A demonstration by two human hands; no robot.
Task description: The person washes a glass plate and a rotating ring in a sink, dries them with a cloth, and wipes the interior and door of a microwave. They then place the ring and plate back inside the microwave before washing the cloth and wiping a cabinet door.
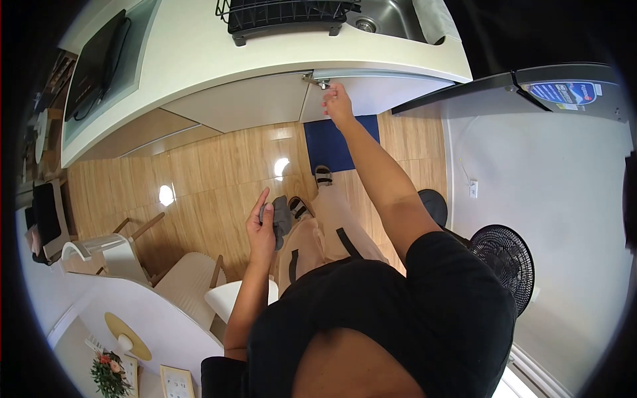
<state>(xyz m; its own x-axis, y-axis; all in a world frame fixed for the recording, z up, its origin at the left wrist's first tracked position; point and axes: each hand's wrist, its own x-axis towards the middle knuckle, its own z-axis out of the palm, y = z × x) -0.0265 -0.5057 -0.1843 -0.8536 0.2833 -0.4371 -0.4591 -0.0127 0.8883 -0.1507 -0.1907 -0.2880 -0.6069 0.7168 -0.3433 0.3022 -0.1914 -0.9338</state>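
My right hand [338, 104] is raised to the cabinet front below the counter, its fingers at a small metal handle [322, 84] near the top edge of a pale cabinet door [371, 93]. The fingers are bent, and their exact grip on the handle is too small to make out. Lower and to the left, my left hand [261, 222] holds a grey cloth [281, 222] that hangs at its right side, over the wooden floor.
A black dish rack [285, 16] and a steel sink [391, 18] are on the white counter [199, 60]. A blue mat [332, 146] lies by my feet. A grey fridge [478, 89] and a black fan [502, 265] stand right; chairs [189, 282] stand left.
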